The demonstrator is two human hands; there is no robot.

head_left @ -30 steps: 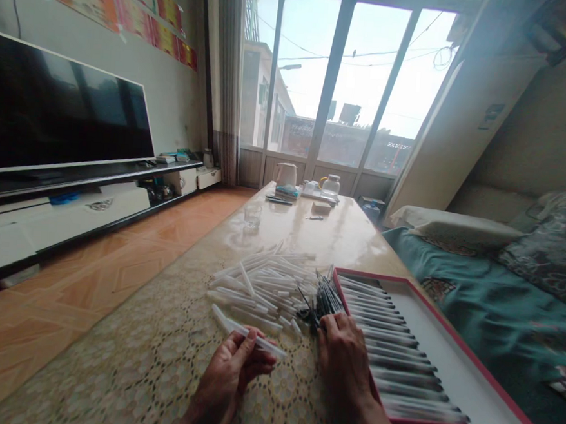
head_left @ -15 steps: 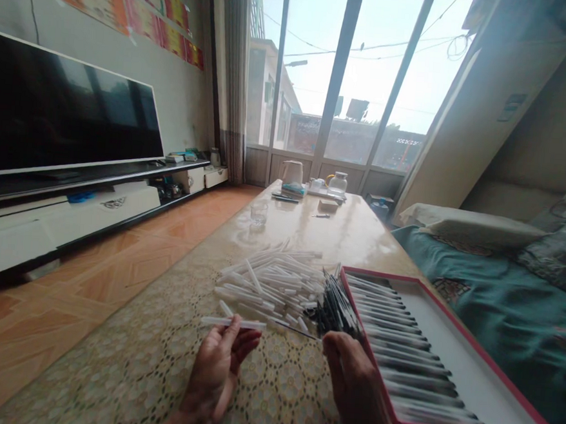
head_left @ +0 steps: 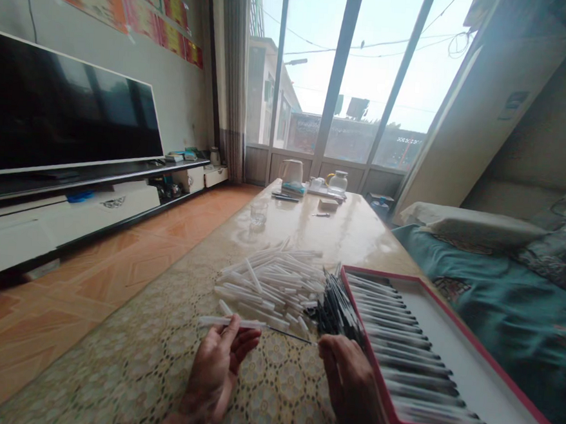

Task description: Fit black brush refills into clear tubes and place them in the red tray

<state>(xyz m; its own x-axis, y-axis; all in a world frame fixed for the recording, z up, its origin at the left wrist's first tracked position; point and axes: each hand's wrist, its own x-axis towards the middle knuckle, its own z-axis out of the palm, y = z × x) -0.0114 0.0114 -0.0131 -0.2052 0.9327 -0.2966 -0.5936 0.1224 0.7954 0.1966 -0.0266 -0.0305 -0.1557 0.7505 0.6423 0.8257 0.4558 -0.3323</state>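
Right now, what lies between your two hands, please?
Head view: a thin dark rod runs from the white tube in the left hand toward the right hand.

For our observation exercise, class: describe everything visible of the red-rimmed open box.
The box is a shallow rectangular tray, white inside, with a red rim, card by its look. It lies at the table's right edge. Rows of dark-and-white sticks fill its left part, leaving a white strip bare. The right hand is beside its left wall.
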